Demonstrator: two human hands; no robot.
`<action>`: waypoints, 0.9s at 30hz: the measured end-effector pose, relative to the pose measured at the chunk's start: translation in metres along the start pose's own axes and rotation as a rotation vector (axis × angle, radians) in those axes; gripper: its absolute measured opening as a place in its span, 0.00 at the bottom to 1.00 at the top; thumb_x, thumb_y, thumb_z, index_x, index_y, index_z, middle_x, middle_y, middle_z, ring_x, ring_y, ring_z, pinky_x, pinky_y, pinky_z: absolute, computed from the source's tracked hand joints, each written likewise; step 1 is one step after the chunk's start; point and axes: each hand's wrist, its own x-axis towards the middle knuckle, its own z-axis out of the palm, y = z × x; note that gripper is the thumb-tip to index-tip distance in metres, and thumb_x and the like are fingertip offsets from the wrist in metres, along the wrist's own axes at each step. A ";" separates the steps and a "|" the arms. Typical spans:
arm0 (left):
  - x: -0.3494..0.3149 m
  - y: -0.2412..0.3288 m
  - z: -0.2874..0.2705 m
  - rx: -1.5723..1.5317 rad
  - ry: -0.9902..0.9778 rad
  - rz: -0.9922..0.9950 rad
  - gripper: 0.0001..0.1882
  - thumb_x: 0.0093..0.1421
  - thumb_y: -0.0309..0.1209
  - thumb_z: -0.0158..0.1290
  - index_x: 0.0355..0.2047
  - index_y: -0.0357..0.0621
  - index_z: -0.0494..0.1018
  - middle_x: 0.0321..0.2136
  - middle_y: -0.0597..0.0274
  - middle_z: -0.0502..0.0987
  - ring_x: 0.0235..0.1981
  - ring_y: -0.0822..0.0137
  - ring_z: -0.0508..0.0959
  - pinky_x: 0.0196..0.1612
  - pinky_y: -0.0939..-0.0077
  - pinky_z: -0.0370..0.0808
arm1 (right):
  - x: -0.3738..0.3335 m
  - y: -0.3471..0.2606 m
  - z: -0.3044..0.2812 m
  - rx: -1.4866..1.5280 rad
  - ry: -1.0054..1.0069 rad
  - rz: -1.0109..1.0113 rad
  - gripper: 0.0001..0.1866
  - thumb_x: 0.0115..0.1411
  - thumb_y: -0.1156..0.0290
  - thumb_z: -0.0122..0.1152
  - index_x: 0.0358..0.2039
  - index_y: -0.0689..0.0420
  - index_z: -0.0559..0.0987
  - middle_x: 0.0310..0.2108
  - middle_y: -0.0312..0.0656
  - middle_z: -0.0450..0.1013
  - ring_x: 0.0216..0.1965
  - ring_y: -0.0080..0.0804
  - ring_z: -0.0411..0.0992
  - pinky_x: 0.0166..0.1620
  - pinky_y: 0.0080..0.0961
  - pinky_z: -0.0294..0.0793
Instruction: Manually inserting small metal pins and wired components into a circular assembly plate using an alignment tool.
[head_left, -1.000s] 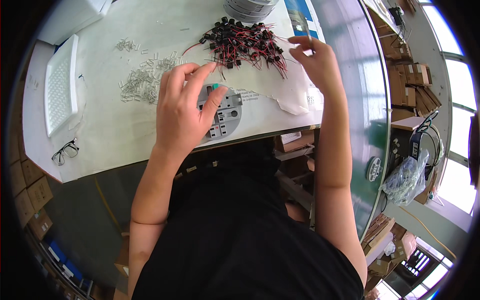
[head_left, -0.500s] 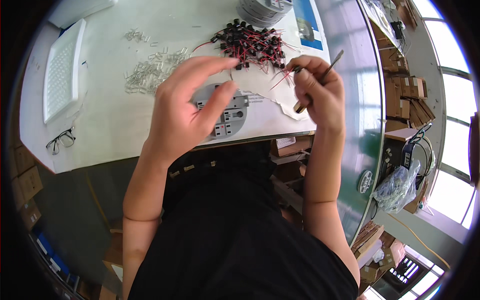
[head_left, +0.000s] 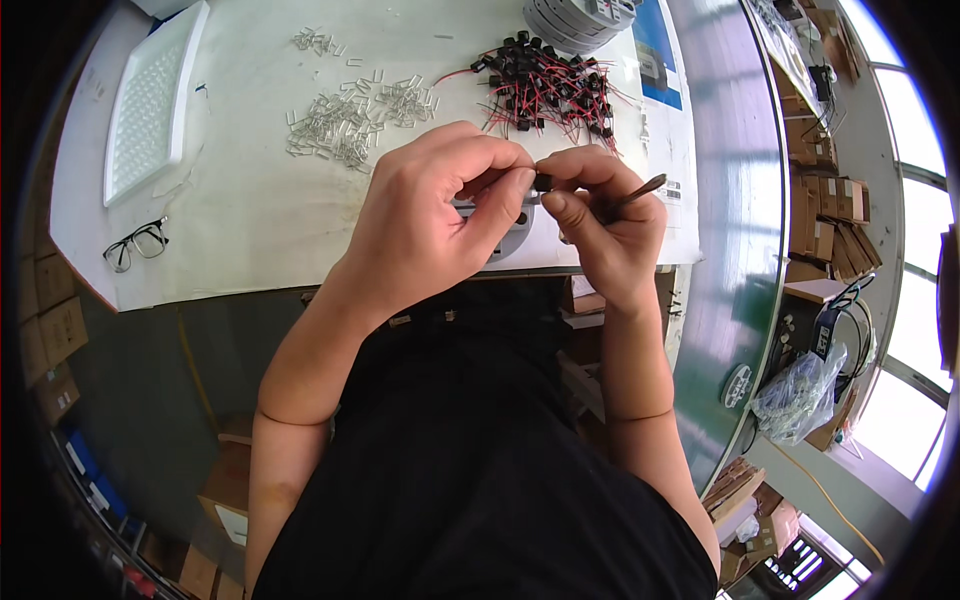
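My right hand [head_left: 612,225] is closed, pinching a small black cylindrical part [head_left: 543,183] between thumb and fingers. A thin-shafted screwdriver [head_left: 640,192] lies across the same hand, its tip pointing up to the right. Against the part's left side, my left hand [head_left: 435,215] is closed in a pinch at thumb and forefinger; what sits between those fingertips is hidden. Below the hands, a round grey plastic base [head_left: 512,240] lies at the table's near edge, mostly covered by my left hand.
Beyond the hands lies a pile of black parts with red and black wires [head_left: 550,90]. Left of it are loose clear U-shaped pieces [head_left: 345,125]. Grey round bases [head_left: 570,28] stand stacked at the back. A white tray [head_left: 180,110] and eyeglasses [head_left: 138,245] lie at the left.
My left hand has gone from open to a pinch and moved right, meeting my right hand at the black part. The view has shifted, so the table's things sit further right.
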 end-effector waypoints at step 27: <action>-0.037 -0.030 0.020 0.514 -0.078 0.042 0.09 0.53 0.32 0.70 0.26 0.44 0.81 0.51 0.59 0.77 0.59 0.52 0.70 0.63 0.56 0.63 | -0.015 0.013 -0.011 -0.715 -0.200 -0.233 0.18 0.51 0.88 0.67 0.42 0.56 0.84 0.46 0.39 0.76 0.42 0.35 0.79 0.37 0.30 0.83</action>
